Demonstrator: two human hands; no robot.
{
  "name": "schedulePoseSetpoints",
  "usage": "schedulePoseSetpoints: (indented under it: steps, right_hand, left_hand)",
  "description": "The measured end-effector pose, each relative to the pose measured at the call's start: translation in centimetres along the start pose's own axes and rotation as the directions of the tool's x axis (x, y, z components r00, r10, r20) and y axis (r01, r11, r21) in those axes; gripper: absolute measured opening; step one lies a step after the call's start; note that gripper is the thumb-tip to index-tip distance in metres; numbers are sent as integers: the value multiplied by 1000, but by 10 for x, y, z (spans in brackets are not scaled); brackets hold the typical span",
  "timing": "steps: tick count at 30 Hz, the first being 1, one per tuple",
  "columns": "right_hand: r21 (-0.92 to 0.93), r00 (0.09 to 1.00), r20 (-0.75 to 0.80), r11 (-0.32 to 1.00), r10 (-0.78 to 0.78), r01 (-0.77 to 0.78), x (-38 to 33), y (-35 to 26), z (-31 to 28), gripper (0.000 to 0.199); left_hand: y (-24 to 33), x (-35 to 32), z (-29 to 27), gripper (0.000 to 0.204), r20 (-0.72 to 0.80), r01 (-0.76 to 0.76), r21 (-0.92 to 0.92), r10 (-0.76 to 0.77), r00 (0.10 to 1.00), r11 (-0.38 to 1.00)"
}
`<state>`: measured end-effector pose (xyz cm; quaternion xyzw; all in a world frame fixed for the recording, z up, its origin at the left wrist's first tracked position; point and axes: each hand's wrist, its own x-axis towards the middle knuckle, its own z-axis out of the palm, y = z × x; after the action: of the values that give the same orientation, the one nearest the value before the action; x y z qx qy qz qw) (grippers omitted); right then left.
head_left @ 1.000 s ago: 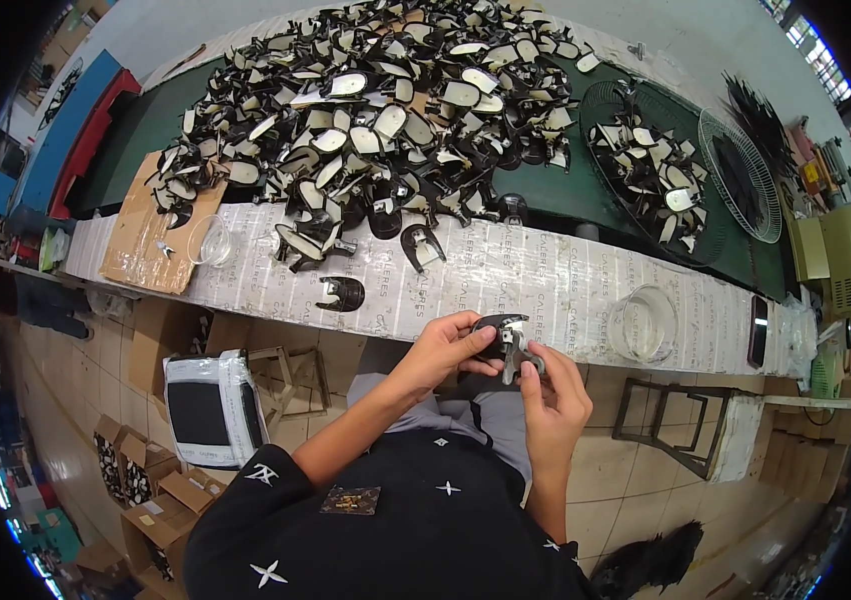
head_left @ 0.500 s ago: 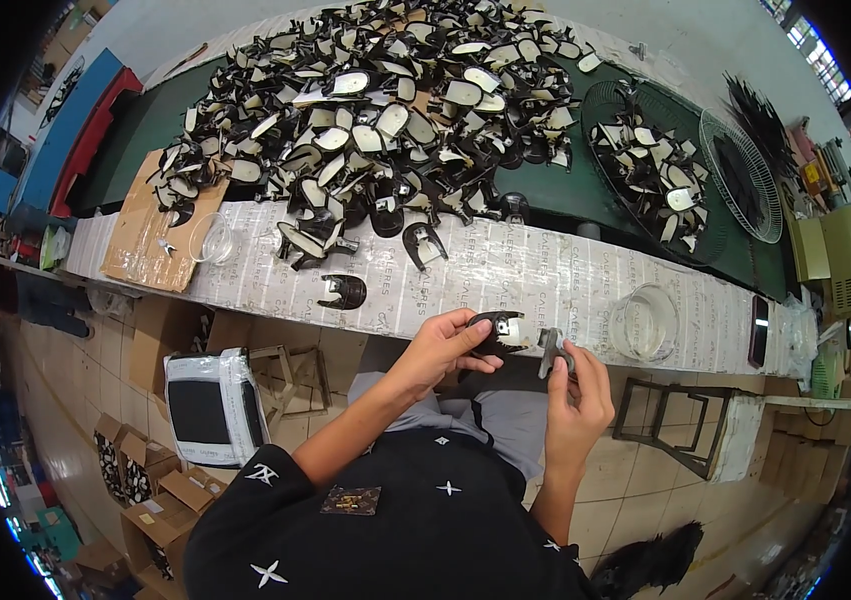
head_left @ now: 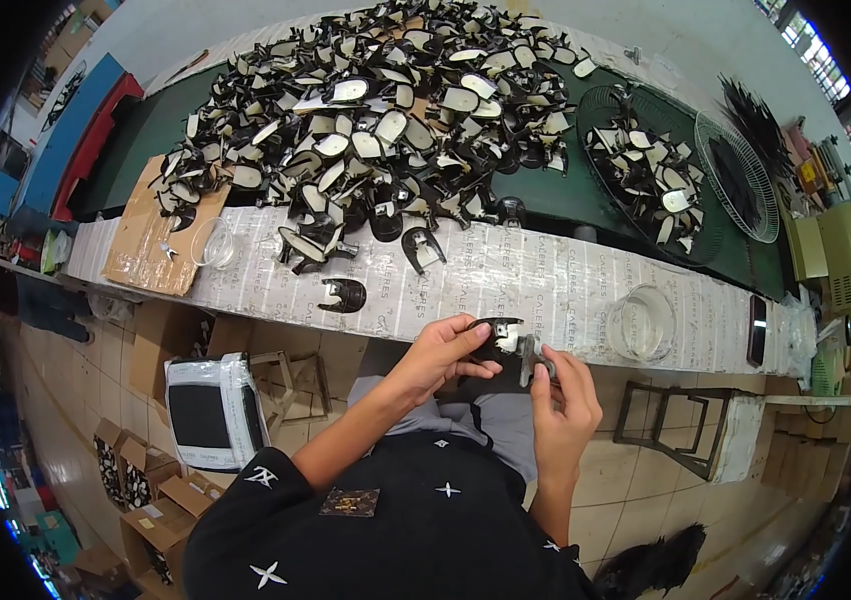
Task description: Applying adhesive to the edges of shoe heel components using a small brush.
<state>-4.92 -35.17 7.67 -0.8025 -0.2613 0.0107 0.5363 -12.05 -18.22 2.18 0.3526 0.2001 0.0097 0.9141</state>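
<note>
**Both hands on one black part at bench edge**

Big pile of black/white parts (head_left: 385,110) covers bench (head_left: 565,280). Clear bowl (head_left: 640,322) nearby. L hand (head_left: 440,352) grips black part (head_left: 498,336) just below bench edge; R hand (head_left: 557,400) pinches small metal piece (head_left: 528,349) touching it.

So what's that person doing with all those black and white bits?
A person sits at a long table. The left hand holds a small black part, and the right hand pinches a tiny silvery piece right against it. A big pile of black and white parts covers the table beyond, one lone black part lies near the edge, and a clear bowl sits on the right.
</note>
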Motion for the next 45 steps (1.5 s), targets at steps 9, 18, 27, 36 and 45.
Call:
schedulePoseSetpoints:
  steps: [9, 18, 27, 36, 45]
  right_hand:
    - [-74, 997, -69, 997, -26, 21, 4, -1, -8, 22]
    - [35, 992, 63, 994, -108, 106, 7, 1, -1, 21]
    - [-155, 996, -22, 984, -88, 84, 9, 8, -1, 20]
    - [53, 999, 37, 999, -2, 0, 5, -1, -7, 20]
    - [483, 958, 107, 829, 264, -283, 4, 8, 4, 22]
  left_hand:
    - [-4, 1, 0, 22, 8, -35, 58, 35, 999, 998]
    - [3, -5, 12, 20, 89, -96, 205, 79, 993, 974]
    - [7, -5, 10, 21, 83, -39, 227, 20, 996, 973]
    - [3, -1, 10, 21, 49, -14, 127, 8, 999, 992]
    - [-3, 5, 7, 22, 45, -39, 100, 35, 998, 994]
